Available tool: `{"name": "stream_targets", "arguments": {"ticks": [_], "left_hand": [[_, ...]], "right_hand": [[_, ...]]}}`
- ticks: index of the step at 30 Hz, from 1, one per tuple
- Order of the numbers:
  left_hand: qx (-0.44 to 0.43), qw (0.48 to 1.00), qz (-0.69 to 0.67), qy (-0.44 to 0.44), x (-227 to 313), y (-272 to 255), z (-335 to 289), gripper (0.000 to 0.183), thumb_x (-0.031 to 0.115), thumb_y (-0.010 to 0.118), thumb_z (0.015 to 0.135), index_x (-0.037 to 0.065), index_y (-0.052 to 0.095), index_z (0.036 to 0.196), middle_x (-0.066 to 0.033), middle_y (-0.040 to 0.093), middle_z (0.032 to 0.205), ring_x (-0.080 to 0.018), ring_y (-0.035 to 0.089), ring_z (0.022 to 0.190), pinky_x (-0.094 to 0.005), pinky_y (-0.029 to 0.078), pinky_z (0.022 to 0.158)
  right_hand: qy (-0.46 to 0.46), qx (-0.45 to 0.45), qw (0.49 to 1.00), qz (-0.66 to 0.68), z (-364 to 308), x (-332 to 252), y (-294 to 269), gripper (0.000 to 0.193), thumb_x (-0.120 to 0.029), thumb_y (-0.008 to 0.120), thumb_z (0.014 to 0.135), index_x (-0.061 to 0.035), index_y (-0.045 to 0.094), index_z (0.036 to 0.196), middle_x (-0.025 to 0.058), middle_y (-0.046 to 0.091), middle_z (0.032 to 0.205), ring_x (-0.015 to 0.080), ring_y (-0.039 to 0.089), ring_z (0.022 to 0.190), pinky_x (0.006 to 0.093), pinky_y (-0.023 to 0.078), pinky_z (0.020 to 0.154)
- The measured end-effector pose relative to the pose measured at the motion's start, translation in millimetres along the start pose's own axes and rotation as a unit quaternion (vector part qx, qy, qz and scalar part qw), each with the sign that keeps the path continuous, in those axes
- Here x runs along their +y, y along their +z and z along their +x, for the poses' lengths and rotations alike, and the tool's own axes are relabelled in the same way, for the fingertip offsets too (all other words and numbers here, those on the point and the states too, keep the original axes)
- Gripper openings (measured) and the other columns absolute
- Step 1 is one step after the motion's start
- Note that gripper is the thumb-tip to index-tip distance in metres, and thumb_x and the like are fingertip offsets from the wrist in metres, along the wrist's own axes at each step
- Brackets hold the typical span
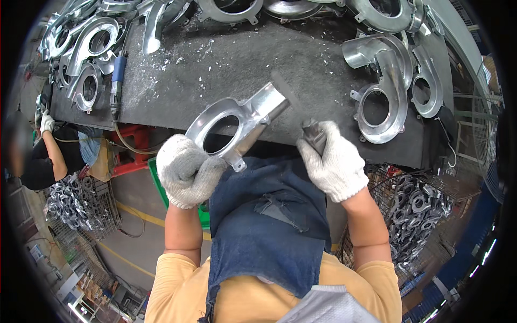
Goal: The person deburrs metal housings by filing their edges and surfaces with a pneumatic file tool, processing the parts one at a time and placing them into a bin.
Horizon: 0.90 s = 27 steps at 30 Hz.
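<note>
One dark table [258, 59] spans the upper view, many loose silvery housings [397, 102] lying around its edges. Over its near side, a ring-shaped metal part [264, 102], spout angled up rightward, is gripped by the gloved left hand [188, 171]. The gloved right hand [336, 161] clasps a small dark tool [314, 137], blurred at its tip, near the spout. Pale shavings [208, 49] dot the tabletop.

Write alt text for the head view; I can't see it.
A white-gloved left hand holds a silvery, ring-like metal part; the gloved right hand grips a dark, partly blurred tool beside it. Similar parts lie on the dark worktable beyond.
</note>
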State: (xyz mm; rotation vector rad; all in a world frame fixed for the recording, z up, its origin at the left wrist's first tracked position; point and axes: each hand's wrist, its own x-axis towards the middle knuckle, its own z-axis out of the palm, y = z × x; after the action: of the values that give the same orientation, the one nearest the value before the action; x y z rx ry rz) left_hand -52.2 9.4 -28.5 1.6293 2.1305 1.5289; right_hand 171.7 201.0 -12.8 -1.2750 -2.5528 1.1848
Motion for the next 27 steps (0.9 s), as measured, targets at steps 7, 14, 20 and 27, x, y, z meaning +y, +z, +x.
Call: {"name": "stream_targets", "arguments": {"ticks": [7, 14, 20, 27], "left_hand": [[0.034, 0.998, -0.026, -0.045, -10.2, -3.5, -10.9, 0.02, 0.01, 0.092, 0.066, 0.008, 0.072, 0.064, -0.0087, 0.062, 0.062, -0.0286, 0.057, 0.054, -0.04, 0.042, 0.058], [-0.008, 1.0, 0.013, 0.023, -7.6, -1.8, -4.2, 0.021, 0.017, 0.094, 0.064, 0.011, 0.074, 0.066, -0.0082, 0.061, 0.062, -0.0296, 0.056, 0.052, -0.0399, 0.041, 0.056], [-0.054, 0.992, 0.109, 0.042, 19.1, 13.0, 4.3, 0.036, 0.025, 0.098, 0.07, 0.018, 0.064, 0.06, -0.002, 0.045, 0.057, -0.0244, 0.048, 0.049, -0.0388, 0.036, 0.051], [-0.076, 0.981, 0.175, 0.041, 50.8, 40.9, 10.9, 0.046, 0.02, 0.098, 0.071, 0.018, 0.055, 0.056, -0.0022, 0.041, 0.056, -0.0255, 0.047, 0.05, -0.0407, 0.035, 0.053]], "right_hand": [[0.0, -0.044, 0.999, 0.022, 0.5, -5.4, -2.0, 0.043, -0.04, 0.076, 0.102, -0.0059, 0.064, 0.125, 0.0247, 0.079, 0.098, 0.0455, 0.08, 0.094, 0.0501, 0.064, 0.084], [0.11, -0.507, 0.777, 0.356, 19.3, 33.9, -7.9, 0.041, -0.03, 0.082, 0.095, 0.0014, 0.067, 0.118, 0.0129, 0.075, 0.078, 0.0285, 0.077, 0.074, 0.0381, 0.062, 0.071], [-0.133, -0.185, 0.947, 0.227, -27.9, 29.5, 2.2, 0.033, -0.019, 0.084, 0.094, -0.0069, 0.071, 0.122, 0.0136, 0.081, 0.098, 0.0273, 0.08, 0.088, 0.0397, 0.063, 0.084], [-0.013, 0.132, 0.981, -0.144, -32.1, 25.2, 34.5, 0.039, -0.026, 0.078, 0.1, -0.0068, 0.066, 0.131, 0.0205, 0.08, 0.109, 0.0434, 0.079, 0.09, 0.0531, 0.062, 0.078]]}}
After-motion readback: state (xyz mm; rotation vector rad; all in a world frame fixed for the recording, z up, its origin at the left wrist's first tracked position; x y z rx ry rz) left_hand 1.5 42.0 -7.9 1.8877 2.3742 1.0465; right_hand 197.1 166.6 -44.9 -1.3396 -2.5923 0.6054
